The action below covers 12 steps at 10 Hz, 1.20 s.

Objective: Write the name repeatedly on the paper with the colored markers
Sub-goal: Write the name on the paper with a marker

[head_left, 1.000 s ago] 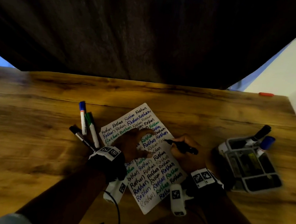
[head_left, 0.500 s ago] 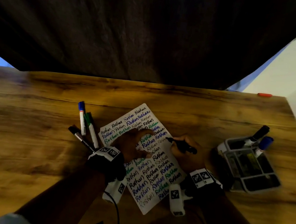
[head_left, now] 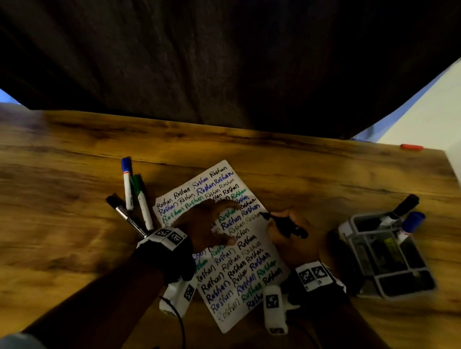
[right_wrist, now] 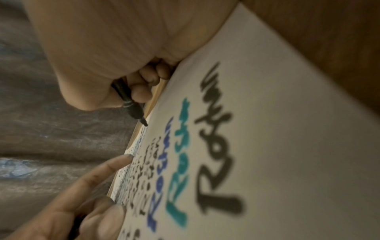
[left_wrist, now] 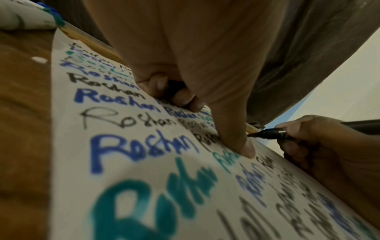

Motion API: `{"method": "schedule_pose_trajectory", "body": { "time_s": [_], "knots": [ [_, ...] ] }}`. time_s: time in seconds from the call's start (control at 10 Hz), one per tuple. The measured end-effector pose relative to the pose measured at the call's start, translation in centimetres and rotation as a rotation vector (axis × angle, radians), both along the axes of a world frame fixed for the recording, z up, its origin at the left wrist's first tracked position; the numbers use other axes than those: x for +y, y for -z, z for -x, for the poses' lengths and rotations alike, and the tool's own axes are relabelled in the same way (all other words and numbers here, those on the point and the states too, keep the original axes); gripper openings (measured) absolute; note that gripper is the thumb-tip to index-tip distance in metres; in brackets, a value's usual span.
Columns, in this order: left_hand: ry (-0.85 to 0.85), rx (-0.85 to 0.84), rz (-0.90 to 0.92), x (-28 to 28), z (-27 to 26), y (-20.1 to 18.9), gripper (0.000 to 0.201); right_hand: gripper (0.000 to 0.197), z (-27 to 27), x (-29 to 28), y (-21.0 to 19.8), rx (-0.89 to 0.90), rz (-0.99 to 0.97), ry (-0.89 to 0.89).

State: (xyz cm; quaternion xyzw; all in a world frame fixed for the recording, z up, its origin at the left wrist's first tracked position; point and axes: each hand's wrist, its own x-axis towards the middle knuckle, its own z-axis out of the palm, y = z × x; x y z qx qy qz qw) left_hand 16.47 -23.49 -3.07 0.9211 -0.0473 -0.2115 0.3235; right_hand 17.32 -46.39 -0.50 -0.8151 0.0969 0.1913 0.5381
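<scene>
The right hand pinched a black marker at the paper's edge, the left hand spread flat; fresh ink risked smudging under either palm.

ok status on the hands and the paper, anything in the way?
Right hand grips black marker, tip at paper's right edge. Left hand presses paper flat, something dark tucked under its fingers. Three markers lie left of the paper, clear of it.

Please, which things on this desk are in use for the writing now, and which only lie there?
In use:
- paper
- black marker gripped by right hand
- left hand pressing the paper

Lying about:
- three markers left of the paper
- grey tray holding two markers
</scene>
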Motion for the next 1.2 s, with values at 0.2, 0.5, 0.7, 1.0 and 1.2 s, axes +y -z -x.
{"method": "schedule_pose_trajectory", "body": {
  "time_s": [0.2,0.5,0.7,1.0,1.2],
  "knots": [
    [0.003,-0.019,0.001,-0.1,0.0,0.0,0.074,0.027,-0.4,-0.5,1.8,-0.123,0.009,-0.037],
    [0.001,-0.016,0.025,-0.2,0.1,-0.1,0.075,0.006,0.0,-0.1,1.3,-0.077,0.043,0.073],
    [-0.003,-0.012,0.039,-0.2,0.2,-0.3,0.077,0.006,-1.1,-0.7,1.8,-0.352,0.075,0.112],
    [-0.156,-0.033,0.185,0.1,0.2,-0.2,0.099,0.01,-1.5,-2.0,0.5,-0.351,-0.084,-0.033],
    [-0.201,-0.091,0.484,-0.8,1.5,-2.3,0.074,0.013,0.0,-1.7,-4.4,-0.35,-0.05,-0.138]
  ]
}}
